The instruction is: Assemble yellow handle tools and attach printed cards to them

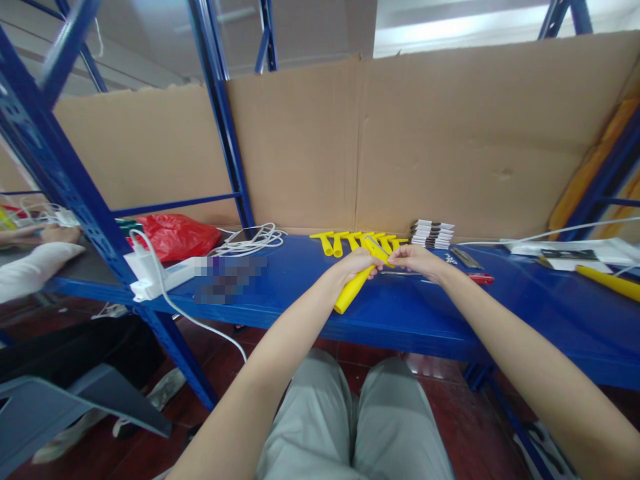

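My left hand (359, 264) is closed around a yellow T-shaped tool with a tubular handle (350, 292), which looks like a scraper. Its handle points down toward the desk's front edge, and a thin greyish strip shows along its head. At the head's right end, the fingers of my right hand (416, 259) are pinched together; whether they grip the head or a small part there is too fine to see. Just behind my hands, several similar yellow T-shaped tools (328, 244) lie in a row. Below my right hand lies a thin rod with a red handle (481, 279).
White-and-dark small packs (432, 235) are stacked at the back of the blue desk (295, 293). On the left are a white power strip (170, 275), coiled white cable (257, 239) and a red plastic bag (176, 237). Another person's sleeved arm (40, 267) is at far left.
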### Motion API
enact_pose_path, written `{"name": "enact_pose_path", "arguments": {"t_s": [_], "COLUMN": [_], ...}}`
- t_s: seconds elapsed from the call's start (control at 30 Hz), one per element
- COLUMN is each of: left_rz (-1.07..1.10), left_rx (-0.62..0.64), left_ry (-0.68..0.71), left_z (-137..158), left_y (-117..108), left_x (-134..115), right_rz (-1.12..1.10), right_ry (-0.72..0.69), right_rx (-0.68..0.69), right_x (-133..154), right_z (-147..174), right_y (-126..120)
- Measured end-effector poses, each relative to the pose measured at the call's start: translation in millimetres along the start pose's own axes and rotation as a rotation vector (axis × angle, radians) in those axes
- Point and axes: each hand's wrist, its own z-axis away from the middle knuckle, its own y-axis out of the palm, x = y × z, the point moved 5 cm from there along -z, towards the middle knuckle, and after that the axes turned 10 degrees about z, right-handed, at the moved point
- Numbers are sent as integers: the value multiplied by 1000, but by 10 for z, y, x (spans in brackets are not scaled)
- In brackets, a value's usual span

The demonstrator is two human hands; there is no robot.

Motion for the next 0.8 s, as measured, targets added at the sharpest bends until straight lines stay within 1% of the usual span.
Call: {"name": "enact_pose_path", "arguments": {"t_s": [0.1, 0.23, 0.37, 0.4, 0.57, 0.63, 0.8], "left_rz": [5, 11, 55, 69, 118, 132, 157], "left_rx": [-10, -23, -13, -3, 22, 26, 34], "left_ry": [-7, -2, 3, 11, 14, 12, 15], "left_z": [14, 26, 18, 14, 3, 2, -8], "left_y": [2, -5, -12, -10, -4, -4, -14], "left_x": [-6, -13, -9, -12, -18, -17, -8], "right_rz": [10, 16, -60, -80, -129, -169, -232], "right_ry": [-2, 48, 93, 106, 175, 184, 205], "right_rx": [-20, -37, -127, -129, 21, 30, -3], "right_x": [6, -7, -20, -26, -62, -69, -107], "right_z": [-13, -36, -22, -14, 6, -2, -39], "right_y": [9, 35, 1, -4, 46, 55, 62]}}
